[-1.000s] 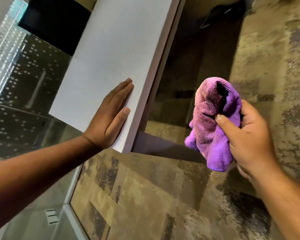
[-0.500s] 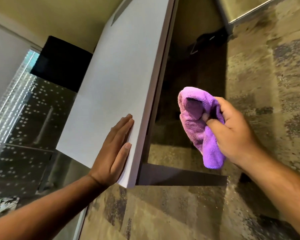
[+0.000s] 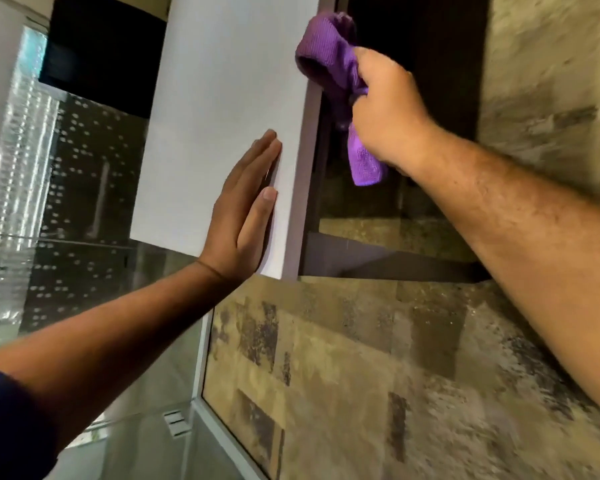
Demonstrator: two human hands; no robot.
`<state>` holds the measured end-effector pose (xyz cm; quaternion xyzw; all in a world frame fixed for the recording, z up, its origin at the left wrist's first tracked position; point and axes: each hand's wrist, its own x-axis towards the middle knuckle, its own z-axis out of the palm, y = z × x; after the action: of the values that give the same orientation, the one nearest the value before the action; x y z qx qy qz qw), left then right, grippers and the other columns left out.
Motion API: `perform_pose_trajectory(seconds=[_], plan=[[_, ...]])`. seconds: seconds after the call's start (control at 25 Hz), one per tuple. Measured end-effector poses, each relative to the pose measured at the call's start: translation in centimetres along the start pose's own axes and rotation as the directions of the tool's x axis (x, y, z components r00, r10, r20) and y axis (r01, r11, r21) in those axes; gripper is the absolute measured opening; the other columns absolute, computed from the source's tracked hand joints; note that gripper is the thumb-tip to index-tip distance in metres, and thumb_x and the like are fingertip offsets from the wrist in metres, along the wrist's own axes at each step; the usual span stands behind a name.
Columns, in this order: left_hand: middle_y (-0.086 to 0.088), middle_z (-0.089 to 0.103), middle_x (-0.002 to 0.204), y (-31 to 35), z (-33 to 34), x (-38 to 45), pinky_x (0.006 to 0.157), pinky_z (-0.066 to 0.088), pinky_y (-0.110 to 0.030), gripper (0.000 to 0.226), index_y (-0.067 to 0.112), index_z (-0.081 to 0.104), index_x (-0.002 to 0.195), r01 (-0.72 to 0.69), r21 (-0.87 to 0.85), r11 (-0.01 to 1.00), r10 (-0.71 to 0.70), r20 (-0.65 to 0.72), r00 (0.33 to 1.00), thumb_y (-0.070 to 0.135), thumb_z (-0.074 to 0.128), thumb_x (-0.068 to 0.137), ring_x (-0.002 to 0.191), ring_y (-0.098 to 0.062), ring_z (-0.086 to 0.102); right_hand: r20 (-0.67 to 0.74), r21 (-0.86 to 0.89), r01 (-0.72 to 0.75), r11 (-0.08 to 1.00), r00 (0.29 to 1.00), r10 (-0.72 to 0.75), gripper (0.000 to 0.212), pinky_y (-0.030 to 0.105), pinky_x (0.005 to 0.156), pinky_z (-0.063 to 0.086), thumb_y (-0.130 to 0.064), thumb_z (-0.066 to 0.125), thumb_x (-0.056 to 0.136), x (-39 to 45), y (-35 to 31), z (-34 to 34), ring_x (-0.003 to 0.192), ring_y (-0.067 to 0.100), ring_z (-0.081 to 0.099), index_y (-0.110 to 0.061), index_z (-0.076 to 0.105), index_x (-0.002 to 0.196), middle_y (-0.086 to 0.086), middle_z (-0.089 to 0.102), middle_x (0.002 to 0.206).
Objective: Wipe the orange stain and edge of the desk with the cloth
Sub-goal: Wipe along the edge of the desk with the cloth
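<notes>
The white desk top [image 3: 222, 109] runs away from me up the middle of the view. My left hand [image 3: 246, 209] lies flat on it near the right edge and near corner, fingers straight and together. My right hand [image 3: 388, 112] grips a bunched purple cloth [image 3: 329, 60] and presses it against the desk's right edge [image 3: 307, 140], farther along than the left hand. A tail of the cloth hangs below my fist. No orange stain shows on the visible surface.
A glass partition with white dots [image 3: 77, 188] stands to the left of the desk. Patterned carpet [image 3: 378, 375] covers the floor on the right and in front. A dark recess [image 3: 413, 81] lies under the desk beside its dark side panel [image 3: 361, 261].
My right hand has carried the cloth up and to the left, from the air beside the desk onto the desk's right edge. My left hand stays flat on the top.
</notes>
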<state>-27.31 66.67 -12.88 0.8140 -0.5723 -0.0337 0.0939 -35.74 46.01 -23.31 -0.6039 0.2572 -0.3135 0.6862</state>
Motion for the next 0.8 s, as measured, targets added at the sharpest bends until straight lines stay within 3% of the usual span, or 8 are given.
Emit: perform_pose_trajectory(seconds=[0.08, 0.16, 0.24, 0.44, 0.6, 0.72, 0.8], plan=[[-0.016, 0.036, 0.173, -0.2, 0.2, 0.2, 0.132, 0.031, -0.051, 0.052, 0.001, 0.041, 0.161, -0.013, -0.008, 1.0, 0.013, 0.015, 1.0, 0.016, 0.039, 0.111, 0.162, -0.023, 0.032, -0.004, -0.032, 0.082, 0.996, 0.997, -0.082, 0.067, 0.006, 0.1, 0.049, 0.017, 0.039, 0.094, -2.1, 0.7, 0.1, 0.129, 0.014, 0.062, -0.016, 0.063, 0.146, -0.003, 0.068, 0.134], [-0.021, 0.037, 0.171, -0.1, 0.2, 0.1, 0.13, 0.031, -0.056, 0.052, -0.004, 0.041, 0.16, -0.008, -0.012, 1.0, 0.008, 0.022, 1.0, 0.014, 0.039, 0.111, 0.162, -0.029, 0.033, -0.018, -0.025, 0.152, 0.988, 0.988, -0.153, 0.063, 0.024, 0.122, 0.041, 0.015, 0.04, 0.098, -4.2, 0.8, 1.1, 0.147, 0.02, 0.052, -0.009, 0.057, 0.153, 0.005, 0.062, 0.152], [-0.025, 0.038, 0.169, -0.4, 0.2, 0.0, 0.129, 0.032, -0.06, 0.053, -0.007, 0.041, 0.158, -0.036, -0.019, 0.999, 0.037, 0.031, 0.999, 0.013, 0.038, 0.109, 0.161, -0.034, 0.034, -0.036, -0.049, 0.161, 0.986, 0.986, -0.163, 0.059, 0.032, 0.13, 0.031, 0.012, 0.043, 0.101, -6.1, 1.1, 2.0, 0.156, 0.024, 0.042, -0.006, 0.051, 0.156, 0.011, 0.052, 0.163], [-0.022, 0.039, 0.17, -0.5, 0.3, 0.0, 0.131, 0.031, -0.043, 0.051, -0.005, 0.044, 0.158, -0.032, -0.046, 0.998, 0.033, 0.003, 0.999, 0.012, 0.038, 0.11, 0.161, -0.028, 0.034, 0.041, -0.013, 0.186, 0.983, 0.982, -0.185, 0.051, 0.038, 0.128, 0.035, 0.01, 0.05, 0.098, -11.8, 2.1, 2.8, 0.145, 0.019, 0.048, -0.001, 0.056, 0.148, 0.013, 0.056, 0.156], [-0.018, 0.039, 0.171, -0.5, 0.3, -0.1, 0.128, 0.033, -0.06, 0.052, -0.003, 0.044, 0.158, -0.041, -0.033, 0.999, 0.041, -0.003, 0.999, 0.017, 0.038, 0.11, 0.161, -0.028, 0.034, 0.094, -0.059, 0.348, 0.936, 0.935, -0.341, 0.044, 0.025, 0.126, 0.033, 0.015, 0.05, 0.096, -18.2, 3.1, 3.8, 0.134, 0.021, 0.059, -0.001, 0.075, 0.129, 0.001, 0.064, 0.141], [-0.017, 0.04, 0.171, -0.5, 0.1, 0.0, 0.128, 0.033, -0.06, 0.053, -0.001, 0.045, 0.158, -0.045, -0.011, 0.999, 0.045, -0.002, 0.999, 0.019, 0.037, 0.11, 0.161, -0.028, 0.035, 0.258, -0.185, 0.479, 0.858, 0.866, -0.427, 0.056, 0.039, 0.122, 0.043, 0.005, 0.038, 0.087, -19.6, 3.2, 2.0, 0.127, 0.037, 0.07, -0.007, 0.082, 0.12, 0.01, 0.074, 0.137], [-0.017, 0.04, 0.17, -0.4, 0.3, 0.0, 0.127, 0.034, -0.059, 0.053, 0.0, 0.045, 0.159, -0.048, 0.007, 0.999, 0.048, -0.003, 0.999, 0.021, 0.036, 0.11, 0.161, -0.027, 0.036, 0.256, -0.149, 0.477, 0.866, 0.865, -0.432, 0.052, 0.043, 0.116, 0.049, 0.003, 0.042, 0.085, -19.3, 2.6, 0.4, 0.122, 0.035, 0.073, -0.004, 0.083, 0.116, 0.014, 0.077, 0.131]])
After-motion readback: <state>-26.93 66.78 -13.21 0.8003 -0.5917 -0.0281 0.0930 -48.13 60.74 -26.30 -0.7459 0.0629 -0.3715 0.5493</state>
